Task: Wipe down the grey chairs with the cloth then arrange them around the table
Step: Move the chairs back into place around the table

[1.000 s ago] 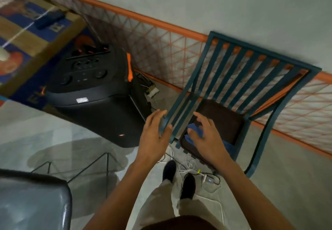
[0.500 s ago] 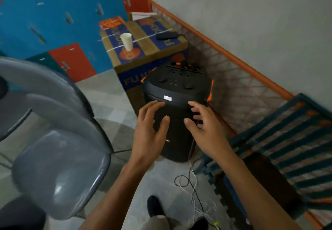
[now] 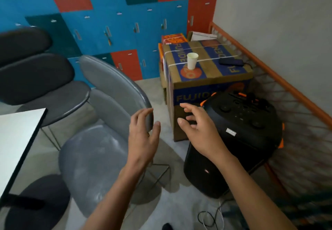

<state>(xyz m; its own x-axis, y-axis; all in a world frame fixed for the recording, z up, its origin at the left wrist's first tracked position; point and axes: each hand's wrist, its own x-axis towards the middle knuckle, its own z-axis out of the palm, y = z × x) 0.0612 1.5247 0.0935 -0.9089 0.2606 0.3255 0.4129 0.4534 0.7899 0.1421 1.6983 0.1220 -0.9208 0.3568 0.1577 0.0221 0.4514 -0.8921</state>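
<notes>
A grey shell chair (image 3: 100, 136) stands in the middle left, its seat towards me and its backrest rising behind. My left hand (image 3: 142, 136) is at the right edge of the backrest, fingers spread and relaxed, holding nothing. My right hand (image 3: 197, 127) hovers with spread fingers over the floor gap between the chair and a black speaker, also empty. A second grey chair (image 3: 59, 102) stands behind the first. The white table (image 3: 16, 136) shows its corner at the left edge. No cloth is in view.
A black speaker (image 3: 239, 139) with orange trim stands on the floor to the right. Behind it is a cardboard box (image 3: 206, 71) with a paper cup (image 3: 191, 61) on top. Dark chairs (image 3: 27, 64) line the left; cables lie on the floor.
The view has swung left from the teal slatted chair, where my right hand left the blue cloth. Both empty hands have moved towards the grey chair; my left is now at its backrest edge.
</notes>
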